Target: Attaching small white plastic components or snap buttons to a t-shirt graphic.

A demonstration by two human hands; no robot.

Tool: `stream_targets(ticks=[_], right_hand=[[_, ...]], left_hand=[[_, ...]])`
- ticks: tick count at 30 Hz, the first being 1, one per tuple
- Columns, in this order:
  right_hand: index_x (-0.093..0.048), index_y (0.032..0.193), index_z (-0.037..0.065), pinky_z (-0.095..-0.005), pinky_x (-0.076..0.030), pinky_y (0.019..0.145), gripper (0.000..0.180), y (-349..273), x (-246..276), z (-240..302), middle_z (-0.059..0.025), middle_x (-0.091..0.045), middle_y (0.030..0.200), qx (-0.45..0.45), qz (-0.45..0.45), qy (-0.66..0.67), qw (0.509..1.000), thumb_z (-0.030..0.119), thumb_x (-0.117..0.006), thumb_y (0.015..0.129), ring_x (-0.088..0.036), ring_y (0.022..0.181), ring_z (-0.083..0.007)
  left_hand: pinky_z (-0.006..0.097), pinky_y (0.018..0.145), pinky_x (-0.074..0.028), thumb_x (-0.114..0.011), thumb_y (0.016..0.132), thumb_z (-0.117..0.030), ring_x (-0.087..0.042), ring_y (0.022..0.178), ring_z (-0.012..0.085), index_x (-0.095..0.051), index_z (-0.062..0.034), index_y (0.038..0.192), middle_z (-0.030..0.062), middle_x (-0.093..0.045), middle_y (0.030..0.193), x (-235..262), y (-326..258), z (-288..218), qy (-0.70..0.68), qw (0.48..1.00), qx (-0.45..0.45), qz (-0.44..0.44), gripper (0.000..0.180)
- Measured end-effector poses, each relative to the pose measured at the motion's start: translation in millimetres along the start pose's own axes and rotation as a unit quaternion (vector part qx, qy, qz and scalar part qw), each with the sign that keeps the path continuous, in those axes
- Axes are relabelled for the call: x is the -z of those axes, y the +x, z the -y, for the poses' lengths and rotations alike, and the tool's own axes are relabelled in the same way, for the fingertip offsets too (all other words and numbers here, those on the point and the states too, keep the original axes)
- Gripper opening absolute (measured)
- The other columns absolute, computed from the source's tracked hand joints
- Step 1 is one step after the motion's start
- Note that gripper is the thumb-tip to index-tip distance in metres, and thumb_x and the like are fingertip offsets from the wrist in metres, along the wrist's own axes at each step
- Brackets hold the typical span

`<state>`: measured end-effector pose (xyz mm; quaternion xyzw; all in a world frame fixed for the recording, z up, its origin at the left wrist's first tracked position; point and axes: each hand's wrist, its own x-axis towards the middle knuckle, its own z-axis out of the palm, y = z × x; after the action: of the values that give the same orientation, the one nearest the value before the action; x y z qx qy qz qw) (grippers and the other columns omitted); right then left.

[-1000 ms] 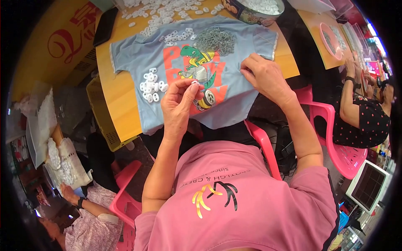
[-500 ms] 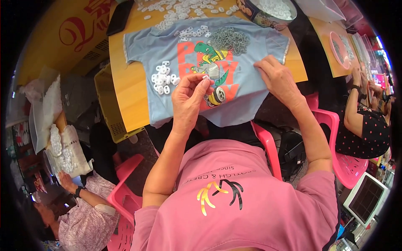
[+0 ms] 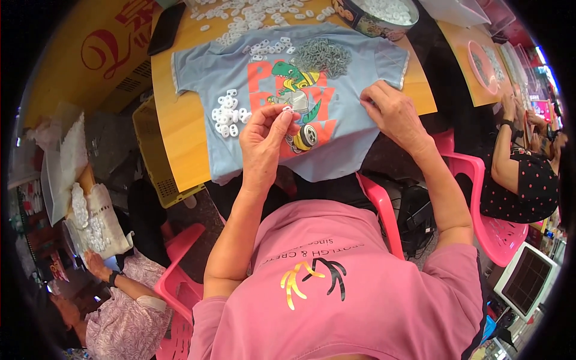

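Observation:
My left hand [image 3: 262,144] pinches a small white plastic piece [image 3: 288,110] between thumb and fingertips, above a blue T-shirt [image 3: 231,157] with a dinosaur print. My right hand [image 3: 396,117] is over the shirt near its right sleeve, fingers bent and drawn together; whatever is in them, if anything, is too small to make out. Left of my left hand lies a cluster of white oval plastic pieces with holes [image 3: 227,114]. Farther up the shirt are a second group of these white pieces [image 3: 270,47] and a heap of small grey metal pieces, seemingly springs [image 3: 323,57].
The shirt is spread on a wooden table [image 3: 178,141]. Many white pieces [image 3: 255,15] lie at the far edge, beside a round tin [image 3: 384,24] full of them. A black phone [image 3: 166,29] lies far left. Other people sit at left [image 3: 123,318] and right [image 3: 519,174].
The whole view has shifted slightly. Both hands keep nearly the same pose; my left hand still holds the white piece, and the right fingers have curled in a little more.

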<state>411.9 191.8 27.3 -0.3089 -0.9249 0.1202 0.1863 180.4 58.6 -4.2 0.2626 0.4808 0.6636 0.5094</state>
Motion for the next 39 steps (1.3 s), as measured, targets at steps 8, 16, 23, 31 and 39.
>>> stream_targets(ticks=[8,16,23,31,39], right_hand=[[-0.062,0.092,0.002,-0.0387,-0.049,0.066,0.009,0,-2,-1,-0.0125,-0.06,0.085,0.009,-0.013,-0.005,1.0,0.003,-0.064,0.083,-0.061,0.078,-0.033],[-0.064,0.093,0.0,-0.0288,-0.047,0.062,0.007,11,2,16,-0.0069,-0.061,0.08,-0.028,-0.072,0.132,0.988,0.005,-0.065,0.087,-0.06,0.07,-0.0171],[-0.061,0.098,-0.002,-0.0192,-0.046,0.064,0.016,34,-11,85,-0.0001,-0.06,0.081,-0.124,-0.082,0.477,0.866,0.014,-0.061,0.096,-0.054,0.068,-0.0058],[-0.062,0.095,0.0,-0.0196,-0.045,0.061,0.017,43,-18,103,0.0006,-0.06,0.078,-0.151,-0.076,0.55,0.818,0.017,-0.061,0.096,-0.053,0.068,-0.0061],[-0.064,0.096,0.0,-0.0205,-0.044,0.062,0.02,43,-21,98,0.0003,-0.061,0.079,-0.159,-0.048,0.573,0.803,0.019,-0.061,0.097,-0.053,0.067,-0.0065]], left_hand=[[0.023,0.072,-0.05,-0.063,0.094,-0.012,-0.063,0.078,0.0094,-0.062,0.0002,0.105,0.0079,-0.069,0.093,1,1,0,-0.012,1.0,0.002,-0.003,0.016],[0.023,0.071,-0.05,-0.064,0.094,-0.013,-0.063,0.076,0.0093,-0.061,-0.0005,0.105,0.0083,-0.069,0.093,-1,0,-7,-0.061,0.998,0.032,-0.006,0.017],[0.024,0.072,-0.049,-0.065,0.093,-0.013,-0.06,0.077,0.0093,-0.063,0.0001,0.104,0.0069,-0.067,0.093,-22,-9,-31,-0.062,0.998,-0.028,0.006,0.018],[0.02,0.065,-0.048,-0.067,0.091,-0.009,-0.061,0.072,0.0082,-0.063,0.0005,0.102,0.0049,-0.067,0.088,-27,-14,-41,-0.065,0.997,-0.051,0.005,0.015],[0.021,0.065,-0.049,-0.068,0.09,-0.01,-0.061,0.073,0.0084,-0.061,0.0005,0.1,0.005,-0.067,0.089,-26,-14,-40,-0.062,0.997,-0.046,0.006,0.016]])
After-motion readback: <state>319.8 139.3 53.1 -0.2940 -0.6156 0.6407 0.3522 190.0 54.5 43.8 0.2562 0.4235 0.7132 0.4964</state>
